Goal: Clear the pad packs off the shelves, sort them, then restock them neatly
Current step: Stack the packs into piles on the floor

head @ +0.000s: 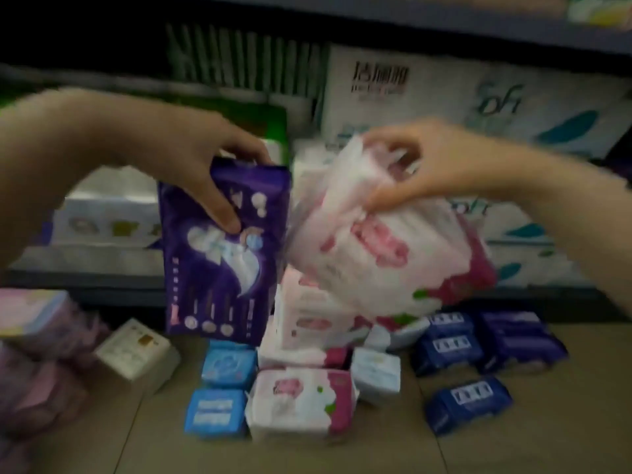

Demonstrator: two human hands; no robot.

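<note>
Sorting looks half done: the left hand (201,159) pinches a purple pack (225,254) at nine o'clock, the right hand (420,165) grips a pink pack (386,254) at three; grouped packs (307,401) cover the floor (513,449) at six, restocking untouched.

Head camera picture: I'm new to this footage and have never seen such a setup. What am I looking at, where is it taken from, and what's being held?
There is no machine: a person wears one camera on the head, looking forward and down at their two bare hands. The left hand holds a tall purple pack upright by its top. The right hand has its grip on a pink-and-white pack, tilted and blurred. Below, on the tan floor, lie sorted packs: light blue packs, a pink-and-white floor pack and dark blue packs. Behind stand shelves with white boxes.
</note>
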